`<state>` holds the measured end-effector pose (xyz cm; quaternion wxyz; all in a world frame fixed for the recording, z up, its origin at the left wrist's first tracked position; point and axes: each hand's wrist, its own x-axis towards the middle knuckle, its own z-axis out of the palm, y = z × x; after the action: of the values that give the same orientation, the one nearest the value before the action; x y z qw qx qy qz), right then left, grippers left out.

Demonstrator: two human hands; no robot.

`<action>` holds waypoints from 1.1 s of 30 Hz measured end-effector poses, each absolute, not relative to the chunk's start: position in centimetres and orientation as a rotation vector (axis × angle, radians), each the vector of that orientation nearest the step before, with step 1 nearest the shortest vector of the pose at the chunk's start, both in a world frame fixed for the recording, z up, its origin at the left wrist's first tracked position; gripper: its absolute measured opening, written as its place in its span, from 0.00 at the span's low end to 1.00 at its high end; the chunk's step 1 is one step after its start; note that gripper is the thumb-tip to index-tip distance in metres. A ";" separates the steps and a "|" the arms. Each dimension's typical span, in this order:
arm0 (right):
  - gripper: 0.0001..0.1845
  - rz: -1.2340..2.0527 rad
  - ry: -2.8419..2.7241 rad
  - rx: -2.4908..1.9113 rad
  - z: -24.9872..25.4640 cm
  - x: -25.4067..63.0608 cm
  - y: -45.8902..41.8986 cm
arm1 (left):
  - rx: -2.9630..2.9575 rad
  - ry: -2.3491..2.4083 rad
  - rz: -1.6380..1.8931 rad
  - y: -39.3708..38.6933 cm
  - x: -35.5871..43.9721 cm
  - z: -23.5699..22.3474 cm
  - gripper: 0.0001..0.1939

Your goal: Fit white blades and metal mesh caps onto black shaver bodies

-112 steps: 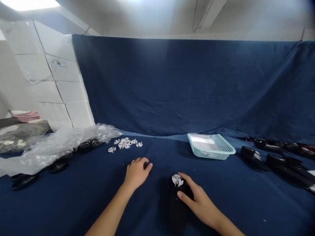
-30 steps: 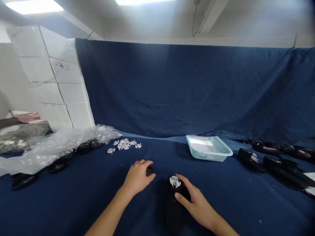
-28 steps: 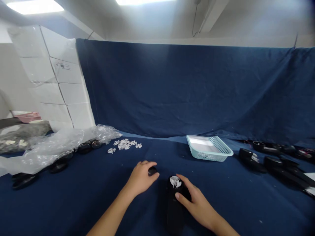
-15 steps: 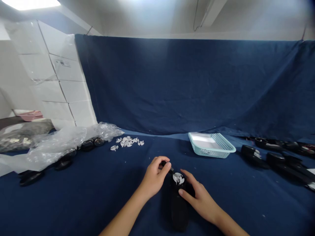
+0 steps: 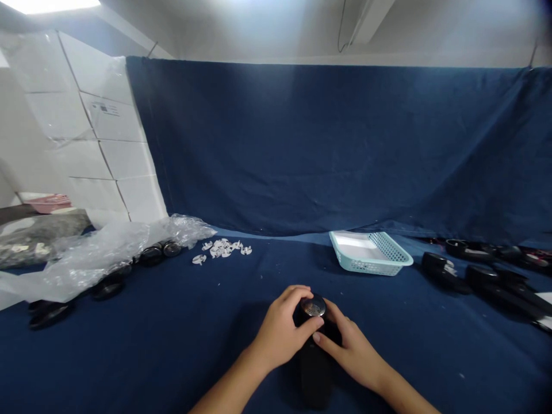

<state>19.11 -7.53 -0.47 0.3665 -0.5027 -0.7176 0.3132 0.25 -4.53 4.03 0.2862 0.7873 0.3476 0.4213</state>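
A black handheld device lies on the blue cloth near the front, its round head pointing away from me. On that head sits a round black cap with a shiny mesh top. My left hand curls round the cap from the left, thumb and fingers pinching it. From the right, my right hand wraps the device's upper body and holds it steady. The white blade part under the cap is hidden.
A pale teal basket stands at the back right. Several black devices lie along the right edge. Small white parts lie back left beside a crumpled clear plastic bag with black caps. White boxes are stacked at left.
My left hand picked up a black cap from the cloth, carried it right and set it onto the device's head, covering the white blade part. The right hand kept its hold.
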 end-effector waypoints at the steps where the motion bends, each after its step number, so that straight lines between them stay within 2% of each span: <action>1: 0.35 0.799 -1.839 -1.297 -0.5 19.1 -7.5 | 2.118 0.928 1.109 -4.5 0.2 3.9 0.17; 6: 0.34 0.794 -1.811 -1.324 -0.8 19.2 -7.4 | 2.124 0.935 1.029 -4.1 0.1 3.5 0.14; 33: 0.34 0.819 -1.861 -1.330 -1.3 19.3 -7.4 | 1.876 0.839 0.869 -3.1 -0.8 3.4 0.15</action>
<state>19.31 -7.40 -1.25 0.3487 -0.5131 -0.7180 0.3159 -0.76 -3.07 3.40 0.4395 0.7553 0.3377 0.3497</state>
